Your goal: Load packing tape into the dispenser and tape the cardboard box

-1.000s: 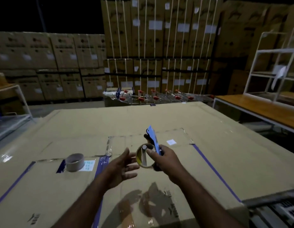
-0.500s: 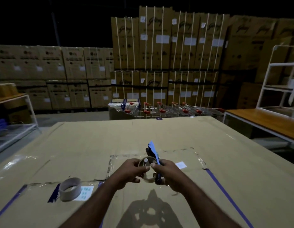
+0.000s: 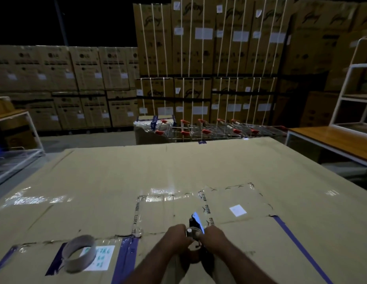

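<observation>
Both hands meet low in the middle of the view over a large flat cardboard box (image 3: 178, 173). My right hand (image 3: 214, 237) grips the blue and black tape dispenser (image 3: 196, 220), whose blue plate points up and away. My left hand (image 3: 175, 235) holds the tape roll (image 3: 193, 234) against the dispenser's hub; the roll is mostly hidden between the fingers. A second, nearly bare cardboard tape core (image 3: 79, 254) lies on the box at the lower left, apart from both hands.
Clear tape and blue tape strips (image 3: 125, 257) run across the box top. Shopping carts (image 3: 209, 130) stand beyond its far edge. Stacked cartons (image 3: 209, 58) fill the background. A wooden table with a white rack (image 3: 334, 138) is at the right, a white shelf frame (image 3: 20, 140) at the left.
My left hand came in from open beside the roll and closed on it at the dispenser. The view tilted upward, so the hands now sit lower in the picture.
</observation>
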The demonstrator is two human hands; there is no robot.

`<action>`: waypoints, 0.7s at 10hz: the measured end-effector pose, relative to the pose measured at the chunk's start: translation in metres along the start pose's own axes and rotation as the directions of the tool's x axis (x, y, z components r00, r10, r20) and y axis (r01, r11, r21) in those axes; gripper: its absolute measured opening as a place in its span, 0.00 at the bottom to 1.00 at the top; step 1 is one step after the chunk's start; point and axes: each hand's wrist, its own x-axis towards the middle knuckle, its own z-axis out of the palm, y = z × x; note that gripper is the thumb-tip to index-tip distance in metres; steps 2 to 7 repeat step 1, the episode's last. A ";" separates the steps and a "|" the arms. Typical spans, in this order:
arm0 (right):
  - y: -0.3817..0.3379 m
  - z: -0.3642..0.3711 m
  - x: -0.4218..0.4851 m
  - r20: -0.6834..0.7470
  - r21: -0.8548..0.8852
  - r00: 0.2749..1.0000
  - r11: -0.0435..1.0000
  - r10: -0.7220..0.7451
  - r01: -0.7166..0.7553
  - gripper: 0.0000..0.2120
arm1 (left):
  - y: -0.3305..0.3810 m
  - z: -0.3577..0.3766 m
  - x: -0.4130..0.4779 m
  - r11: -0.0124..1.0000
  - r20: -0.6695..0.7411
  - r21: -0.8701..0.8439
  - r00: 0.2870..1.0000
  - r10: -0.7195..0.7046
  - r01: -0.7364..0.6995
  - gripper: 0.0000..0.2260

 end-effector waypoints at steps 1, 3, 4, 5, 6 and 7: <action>-0.002 -0.002 0.006 -0.019 -0.083 1.000 0.996 -0.018 0.016 0.22 | -0.001 0.000 0.006 1.000 0.025 -0.012 1.000 0.010 -0.009 0.17; -0.002 -0.002 0.006 -0.019 -0.083 1.000 0.996 -0.018 0.016 0.22 | -0.001 0.000 0.006 1.000 0.025 -0.012 1.000 0.010 -0.009 0.17; -0.002 -0.002 0.006 -0.019 -0.083 1.000 0.996 -0.018 0.016 0.22 | -0.001 0.000 0.006 1.000 0.025 -0.012 1.000 0.010 -0.009 0.17; -0.002 -0.002 0.006 -0.019 -0.083 1.000 0.996 -0.018 0.016 0.22 | -0.001 0.000 0.006 1.000 0.025 -0.012 1.000 0.010 -0.009 0.17; -0.002 -0.002 0.006 -0.019 -0.083 1.000 0.996 -0.018 0.016 0.22 | -0.001 0.000 0.006 1.000 0.025 -0.012 1.000 0.010 -0.009 0.17; -0.002 -0.002 0.006 -0.019 -0.083 1.000 0.996 -0.018 0.016 0.22 | -0.001 0.000 0.006 1.000 0.025 -0.012 1.000 0.010 -0.009 0.17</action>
